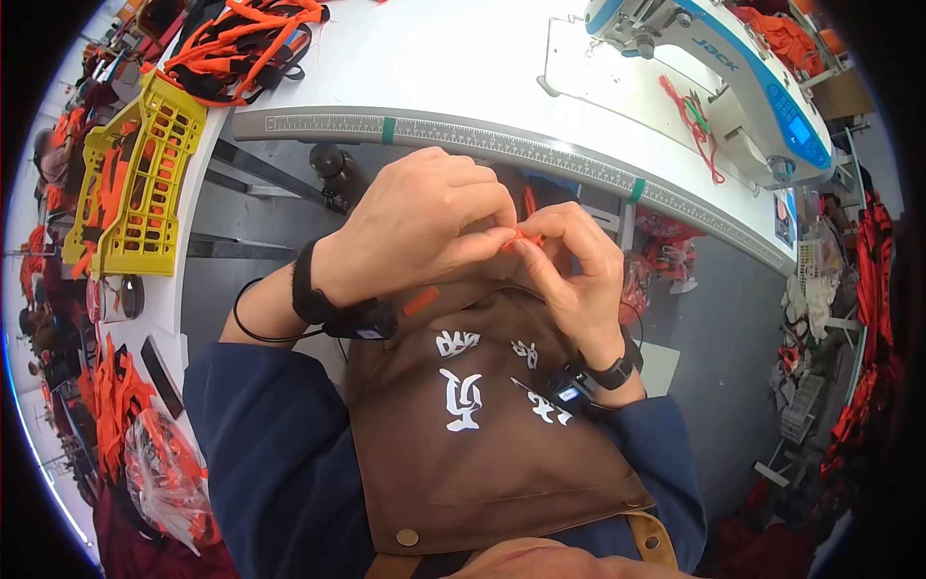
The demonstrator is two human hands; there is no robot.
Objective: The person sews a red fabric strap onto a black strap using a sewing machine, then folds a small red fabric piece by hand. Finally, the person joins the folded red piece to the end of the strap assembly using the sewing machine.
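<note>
Close together above the brown apron (502, 463), my two hands pinch a small orange piece of fabric (522, 241). My left hand (424, 217) is closed, thumb and forefinger meeting at the left end of the piece. From the other side, my right hand (577, 265) grips it between thumb and fingertips. Fingers cover most of the piece, so its full shape is hidden. A short orange scrap (422, 301) lies on the apron below my left hand.
Beyond my hands runs the white table (444, 58) with a ruler strip (502, 147) along its edge. A sewing machine (723, 77) stands at right, near green-handled snips (694, 114) and red cord. At left are orange and black straps (246, 48) and a yellow crate (145, 183).
</note>
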